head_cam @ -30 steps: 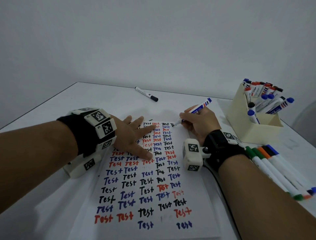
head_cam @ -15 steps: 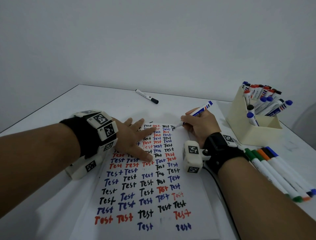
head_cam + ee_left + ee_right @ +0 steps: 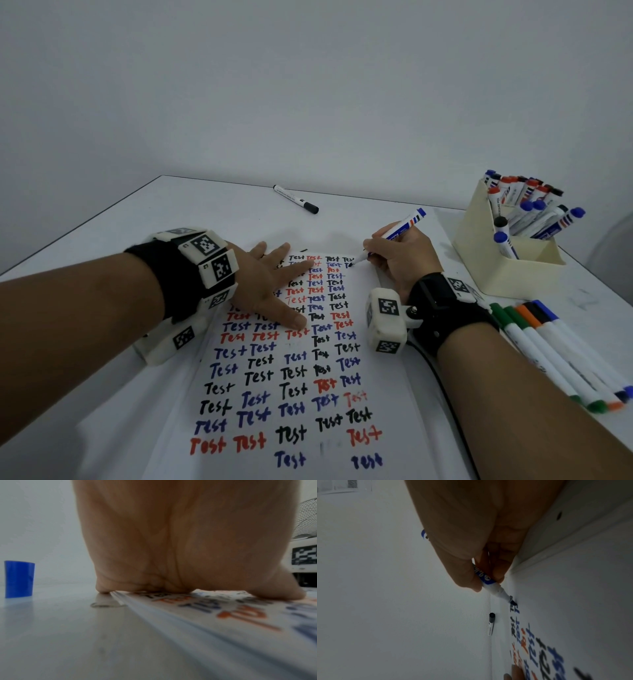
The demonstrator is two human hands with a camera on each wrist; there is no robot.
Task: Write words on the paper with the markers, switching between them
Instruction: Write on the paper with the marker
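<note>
Blue marker (image 3: 394, 236) barrel mostly hidden inside right hand (image 3: 400, 260) grip.

1. Plain office or lab-type room: bare grey wall (image 3: 308, 85), white table (image 3: 212, 212).
2. Cream box (image 3: 479, 253) packed with whiteboard markers; fan grille (image 3: 307, 519) beside the table.

Black, blue, red words on white paper (image 3: 387, 404); blue-banded marker (image 3: 399, 233).

The right hand (image 3: 471, 536) pinches a blue marker (image 3: 489, 584), its tip touching the paper (image 3: 573, 615) near a capped black marker (image 3: 491, 622).
</note>
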